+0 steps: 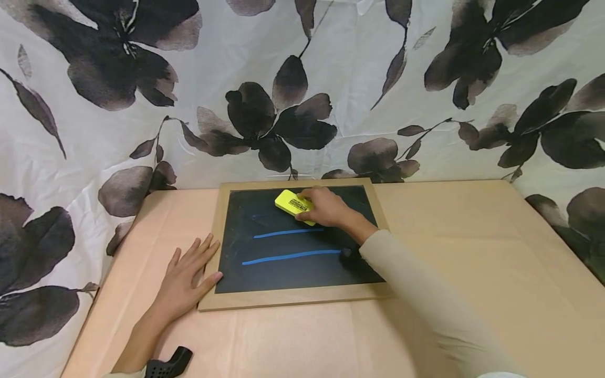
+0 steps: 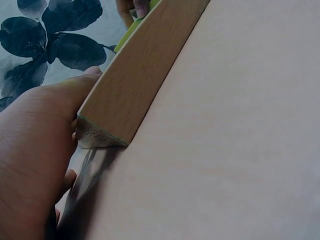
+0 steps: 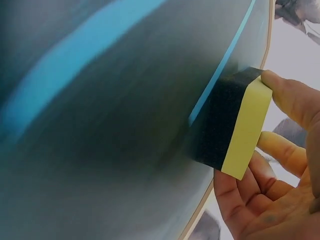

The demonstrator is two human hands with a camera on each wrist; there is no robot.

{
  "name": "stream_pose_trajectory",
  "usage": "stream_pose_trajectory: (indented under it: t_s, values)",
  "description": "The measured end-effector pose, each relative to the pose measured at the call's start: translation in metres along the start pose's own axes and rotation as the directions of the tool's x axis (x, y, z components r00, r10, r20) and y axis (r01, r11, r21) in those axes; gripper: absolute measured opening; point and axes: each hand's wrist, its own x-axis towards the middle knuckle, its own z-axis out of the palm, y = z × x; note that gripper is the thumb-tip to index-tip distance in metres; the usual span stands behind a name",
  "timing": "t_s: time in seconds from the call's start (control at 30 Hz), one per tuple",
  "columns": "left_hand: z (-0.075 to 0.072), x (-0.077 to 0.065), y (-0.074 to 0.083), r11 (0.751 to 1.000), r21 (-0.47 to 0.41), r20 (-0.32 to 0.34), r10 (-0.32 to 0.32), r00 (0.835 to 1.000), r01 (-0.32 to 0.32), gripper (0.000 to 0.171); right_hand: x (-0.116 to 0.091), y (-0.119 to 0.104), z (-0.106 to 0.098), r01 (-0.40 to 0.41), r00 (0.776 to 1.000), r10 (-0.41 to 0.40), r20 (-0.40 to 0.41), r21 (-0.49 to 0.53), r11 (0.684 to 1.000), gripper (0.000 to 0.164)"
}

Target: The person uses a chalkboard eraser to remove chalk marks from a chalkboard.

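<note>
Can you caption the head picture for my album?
Right hand holds yellow eraser on blackboard with two blue lines; left hand touches wooden frame.

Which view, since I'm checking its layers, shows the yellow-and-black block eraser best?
The right wrist view: the yellow-and-black block eraser is close up, yellow body and black pad distinct. Head shows its printed top, partly covered by the right hand; left wrist, only a thin yellow strip beyond the brown wooden frame.
</note>
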Motion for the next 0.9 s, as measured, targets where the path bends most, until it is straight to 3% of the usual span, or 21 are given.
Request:
stream_pose_trajectory:
  t_s: [0.43,0.67,0.9]
  values:
    - [-0.001,-0.001,0.001,1.0,-0.014,0.003,0.0,1.0,0.0,0.065,-0.037,0.068,-0.016,0.027,0.998,-0.02,-0.062,0.115,0.993,0.06]
    - [-0.001,-0.003,0.001,1.0,-0.013,-0.001,-0.002,1.0,0.002,0.065,-0.052,0.085,-0.018,0.02,0.999,-0.011,-0.046,0.194,0.981,0.061]
    - [-0.001,-0.002,0.002,1.0,-0.011,-0.006,-0.005,1.0,0.005,0.065,-0.051,0.092,-0.017,0.055,0.998,-0.046,-0.04,0.25,0.967,0.063]
